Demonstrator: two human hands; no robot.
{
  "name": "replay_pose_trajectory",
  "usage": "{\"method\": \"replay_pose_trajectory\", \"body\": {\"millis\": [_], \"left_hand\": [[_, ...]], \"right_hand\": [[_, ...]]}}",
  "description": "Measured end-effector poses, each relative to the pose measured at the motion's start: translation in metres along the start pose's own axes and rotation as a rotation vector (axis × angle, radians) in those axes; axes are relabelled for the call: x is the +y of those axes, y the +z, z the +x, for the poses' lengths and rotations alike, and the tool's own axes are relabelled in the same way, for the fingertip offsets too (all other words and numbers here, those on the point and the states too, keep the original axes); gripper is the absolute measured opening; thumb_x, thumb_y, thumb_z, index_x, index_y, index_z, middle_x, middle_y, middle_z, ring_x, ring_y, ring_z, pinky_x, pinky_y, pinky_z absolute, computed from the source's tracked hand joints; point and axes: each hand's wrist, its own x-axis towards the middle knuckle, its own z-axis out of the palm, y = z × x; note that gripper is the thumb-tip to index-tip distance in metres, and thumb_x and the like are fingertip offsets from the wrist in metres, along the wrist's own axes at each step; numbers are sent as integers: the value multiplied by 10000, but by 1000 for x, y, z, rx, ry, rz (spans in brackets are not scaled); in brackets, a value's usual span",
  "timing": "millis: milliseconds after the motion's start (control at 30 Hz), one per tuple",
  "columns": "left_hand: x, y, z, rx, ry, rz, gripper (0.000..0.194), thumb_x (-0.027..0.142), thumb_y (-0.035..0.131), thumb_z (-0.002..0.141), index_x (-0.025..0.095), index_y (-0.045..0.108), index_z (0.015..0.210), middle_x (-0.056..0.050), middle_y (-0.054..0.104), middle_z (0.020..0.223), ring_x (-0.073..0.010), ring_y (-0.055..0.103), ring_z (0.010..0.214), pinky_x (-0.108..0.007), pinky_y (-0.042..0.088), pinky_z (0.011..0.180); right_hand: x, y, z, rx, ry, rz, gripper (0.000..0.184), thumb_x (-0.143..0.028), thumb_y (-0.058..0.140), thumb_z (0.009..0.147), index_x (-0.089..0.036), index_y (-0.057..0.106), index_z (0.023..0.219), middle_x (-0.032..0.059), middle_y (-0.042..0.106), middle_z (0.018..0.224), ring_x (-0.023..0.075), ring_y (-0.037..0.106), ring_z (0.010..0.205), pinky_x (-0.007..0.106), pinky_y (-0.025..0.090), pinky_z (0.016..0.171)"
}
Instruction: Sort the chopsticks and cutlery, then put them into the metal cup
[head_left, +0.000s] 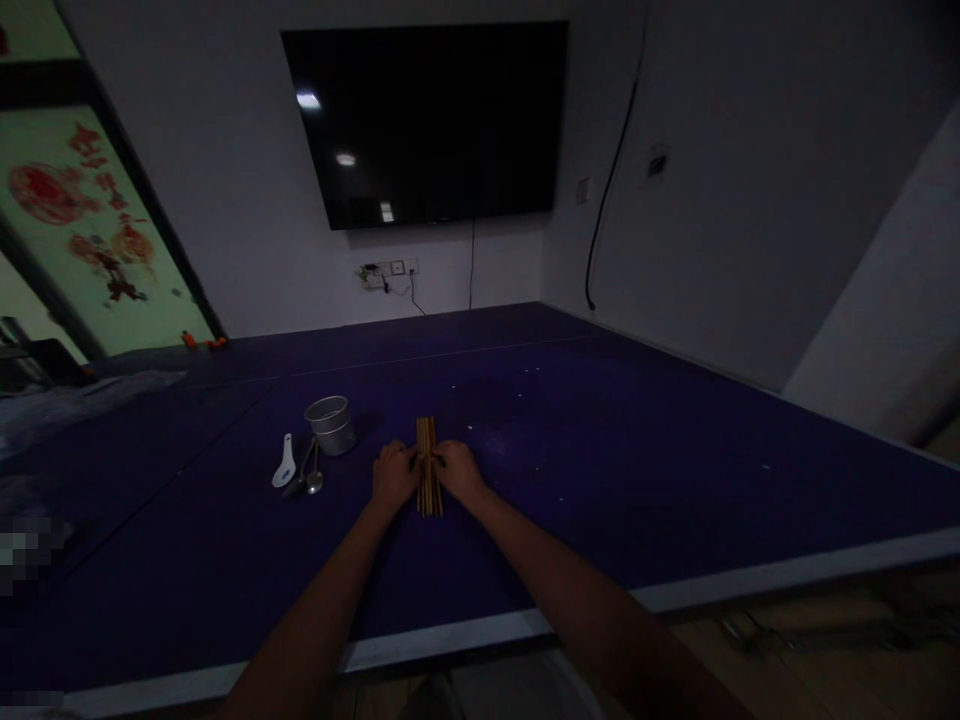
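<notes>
A bundle of chopsticks (427,490), brown and yellowish, lies lengthwise on the dark blue table (675,470), pointing away from me. From its left side my left hand (395,474) closes on it, fingers curled and thumb against the sticks. Opposite, my right hand (457,470) pinches the bundle near its middle. Fingertips partly cover the sticks there. To the left of my left hand stands a metal cup (331,428). Beside the cup lie a white soup spoon (284,466) and two metal spoons (315,480), one darker and partly in shadow.
The table's pale front edge (517,628) runs close under my forearms. Clear plastic wrap (82,400) lies at the far left, near small orange objects (199,341). A television (435,125) hangs on the far wall, above sockets with cords (390,268).
</notes>
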Motion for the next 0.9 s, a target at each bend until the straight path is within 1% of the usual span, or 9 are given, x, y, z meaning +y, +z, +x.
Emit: {"method": "replay_pose_trajectory", "body": {"millis": [300, 633, 900], "left_hand": [[2, -2, 0, -9, -2, 6, 381, 365, 350, 900, 248, 572, 1186, -93, 562, 1054, -228, 500, 1008, -322, 404, 785], [2, -2, -2, 7, 8, 1, 390, 362, 323, 907, 255, 582, 1179, -84, 560, 1043, -218, 511, 1003, -312, 406, 776], [2, -2, 0, 26, 14, -5, 373, 357, 342, 904, 235, 610, 1134, -83, 577, 1012, -214, 515, 984, -305, 402, 781]], "right_hand": [[-2, -2, -2, -3, 1, -1, 193, -137, 502, 814, -144, 686, 869, 93, 677, 920, 164, 597, 885, 240, 399, 777], [-3, -6, -4, -11, -3, -4, 210, -145, 480, 824, -145, 686, 866, 91, 674, 915, 161, 596, 879, 236, 395, 775], [-3, -3, -3, -8, -18, -9, 209, -148, 487, 827, -143, 687, 887, 93, 677, 913, 167, 594, 882, 245, 393, 784]]}}
